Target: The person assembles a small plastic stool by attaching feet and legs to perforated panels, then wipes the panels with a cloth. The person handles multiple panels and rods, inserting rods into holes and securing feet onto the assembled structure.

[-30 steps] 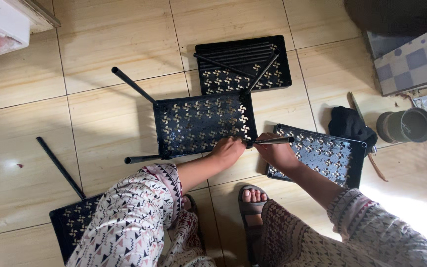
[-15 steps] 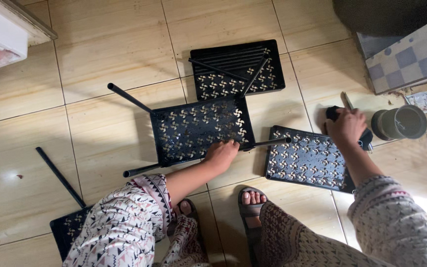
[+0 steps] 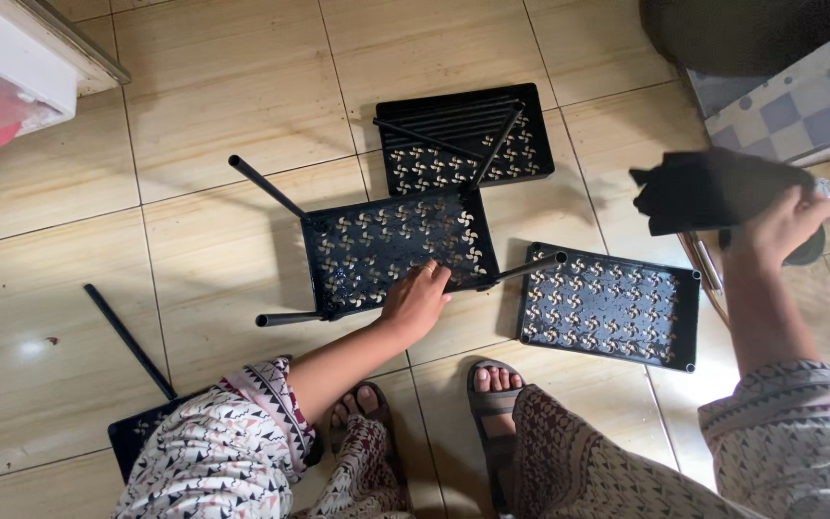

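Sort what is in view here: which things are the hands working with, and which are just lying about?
In hand:
- black perforated plastic shelf tray with poles, under the left hand
- black cloth, held in the right hand

Lying about:
- second black tray holding loose rods
- third black tray
- loose black pole
- white box

A black perforated plastic tray (image 3: 466, 142) with loose black rods lying across it sits on the beige glazed floor tiles (image 3: 232, 86), farthest from the person, and a second black perforated tray (image 3: 612, 305) lies flat to the right, just above a sandalled foot (image 3: 494, 399). A single black rod (image 3: 130, 340) rests on the tiles at the left. A white box with something red inside (image 3: 7, 82) fills the upper left corner, and a blue-and-white checked cloth (image 3: 799, 96) shows at the upper right.
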